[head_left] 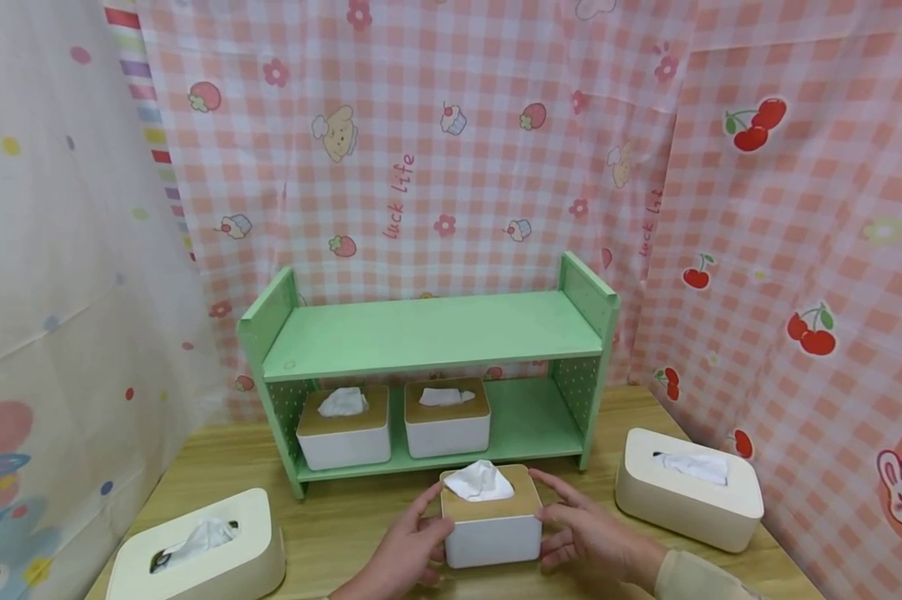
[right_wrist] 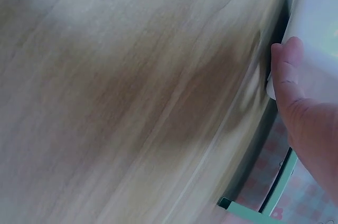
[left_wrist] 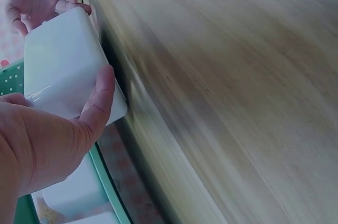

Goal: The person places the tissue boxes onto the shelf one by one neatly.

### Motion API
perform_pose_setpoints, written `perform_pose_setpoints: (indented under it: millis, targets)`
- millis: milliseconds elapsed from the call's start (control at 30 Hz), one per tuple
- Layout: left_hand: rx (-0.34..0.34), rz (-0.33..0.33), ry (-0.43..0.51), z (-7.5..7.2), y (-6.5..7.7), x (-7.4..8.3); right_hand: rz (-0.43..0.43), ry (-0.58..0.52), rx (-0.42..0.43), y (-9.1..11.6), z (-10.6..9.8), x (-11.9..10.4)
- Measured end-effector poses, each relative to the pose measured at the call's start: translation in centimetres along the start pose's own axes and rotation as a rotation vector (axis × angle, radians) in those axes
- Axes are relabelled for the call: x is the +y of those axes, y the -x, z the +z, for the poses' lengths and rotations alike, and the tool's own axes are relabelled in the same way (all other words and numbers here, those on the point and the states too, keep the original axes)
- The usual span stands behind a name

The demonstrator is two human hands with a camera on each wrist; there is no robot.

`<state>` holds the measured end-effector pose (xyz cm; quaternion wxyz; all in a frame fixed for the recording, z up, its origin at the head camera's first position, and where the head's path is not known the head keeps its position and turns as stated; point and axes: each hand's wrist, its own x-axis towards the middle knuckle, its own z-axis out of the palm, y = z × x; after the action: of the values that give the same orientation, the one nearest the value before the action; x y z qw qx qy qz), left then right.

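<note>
A white tissue box [head_left: 493, 542] with a wood-coloured lid and a white tissue poking out of its top sits between both hands, in front of the green shelf [head_left: 436, 329]. My left hand [head_left: 409, 542] grips its left side, thumb near the front corner. On the opposite side my right hand [head_left: 589, 533] holds it, with fingers spread along the side and the thumb near the front edge. Both wrist views show a thumb on the white wall of the box. Two similar tissue boxes, one left [head_left: 346, 446] and one centre [head_left: 448, 435], stand on the lower shelf board.
Longer cream tissue boxes stand on the wooden table [head_left: 331, 525], one at the left [head_left: 263, 542] and one at the right [head_left: 676, 504]. The shelf has raised side panels and an upper board. Patterned curtains [head_left: 451, 167] hang behind and at both sides.
</note>
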<state>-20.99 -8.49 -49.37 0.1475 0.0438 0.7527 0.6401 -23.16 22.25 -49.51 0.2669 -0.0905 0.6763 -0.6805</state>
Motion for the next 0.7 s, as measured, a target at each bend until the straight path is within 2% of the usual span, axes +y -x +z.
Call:
perform_pose_setpoints:
  millis: [200, 433, 600, 700]
  targets:
    - [-0.019, 0.020, 0.027, 0.5, 0.1, 0.4, -0.011, 0.003, 0.012, 0.3, -0.5, 0.2]
    - [-0.036, 0.069, 0.031, 1.5, 0.0, 1.2, -0.029, 0.010, 0.009, 1.4, -1.3, -0.8]
    - [-0.037, 0.061, 0.029, 2.3, -0.5, 2.2, -0.033, 0.036, 0.026, 2.2, -2.3, -1.5]
    - [-0.038, 0.058, 0.040, 2.8, -0.8, 2.8, -0.064, 0.058, 0.030, 2.5, -3.0, -1.8]
